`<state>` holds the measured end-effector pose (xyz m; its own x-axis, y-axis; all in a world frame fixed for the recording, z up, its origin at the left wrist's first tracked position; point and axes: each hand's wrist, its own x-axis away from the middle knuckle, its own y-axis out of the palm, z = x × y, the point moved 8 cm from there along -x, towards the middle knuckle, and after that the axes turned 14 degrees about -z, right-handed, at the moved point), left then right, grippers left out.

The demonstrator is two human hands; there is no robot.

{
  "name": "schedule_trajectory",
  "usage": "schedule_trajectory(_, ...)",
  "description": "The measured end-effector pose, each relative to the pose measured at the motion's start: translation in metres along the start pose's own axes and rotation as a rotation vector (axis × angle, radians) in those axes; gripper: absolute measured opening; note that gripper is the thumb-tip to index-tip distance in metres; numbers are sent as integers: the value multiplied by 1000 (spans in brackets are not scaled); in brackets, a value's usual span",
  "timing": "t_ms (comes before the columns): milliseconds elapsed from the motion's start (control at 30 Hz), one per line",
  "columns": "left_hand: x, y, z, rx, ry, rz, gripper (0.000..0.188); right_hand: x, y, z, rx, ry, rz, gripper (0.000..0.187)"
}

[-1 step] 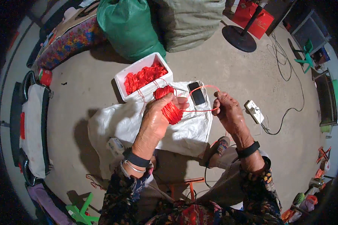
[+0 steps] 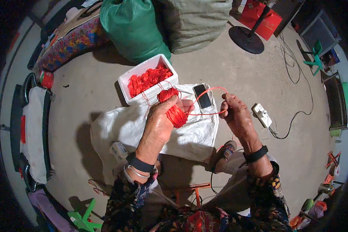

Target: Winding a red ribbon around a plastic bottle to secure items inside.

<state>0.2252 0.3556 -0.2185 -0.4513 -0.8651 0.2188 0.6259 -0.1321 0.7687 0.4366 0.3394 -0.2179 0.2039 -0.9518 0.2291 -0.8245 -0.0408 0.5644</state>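
Note:
A wound bundle of red cord (image 2: 176, 114) is gripped in my left hand (image 2: 161, 119), thumb on the near side and fingertips showing at its right. From the bundle a loose strand of red cord (image 2: 205, 114) runs across to my right hand (image 2: 236, 114), which pinches it between thumb and fingers; a loop arches above the strand. Beyond my left hand stands a white foam box (image 2: 124, 87) holding more tangled red cord (image 2: 149, 80). Under both hands a white sheet (image 2: 195, 143) is spread over the floor, with a dark phone (image 2: 202, 96) lying on it.
A white power strip (image 2: 262, 115) with a black cable lies right of my right hand. Large green (image 2: 131, 31) and beige sacks (image 2: 197, 25) stand at the back, near a round black stand base (image 2: 246, 40). A green stool (image 2: 83, 218) is at lower left.
The loop of cord between my hands has shifted slightly, its left side now slanting down closer to the left fingertips. My right hand has moved a touch; the left holds almost still.

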Motion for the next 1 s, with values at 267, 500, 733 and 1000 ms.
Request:
schedule_trajectory(267, 3, 5, 13, 28, 29, -53, 23, 1, -15, -19, 19, -80, 47, 24)
schedule_trajectory(500, 7, -4, 27, -2, 50, -43, 23, 6, -20, -35, 41, -134, 120, 26)
schedule_trajectory(733, 11, 22, 39, -71, 16, -244, 32, 6, -38, -41, 20, -153, 136, 25)
schedule_trajectory(1000, 19, 38, 45, -56, -10, -446, 35, 8, -42, -42, 79, -127, 186, 19)
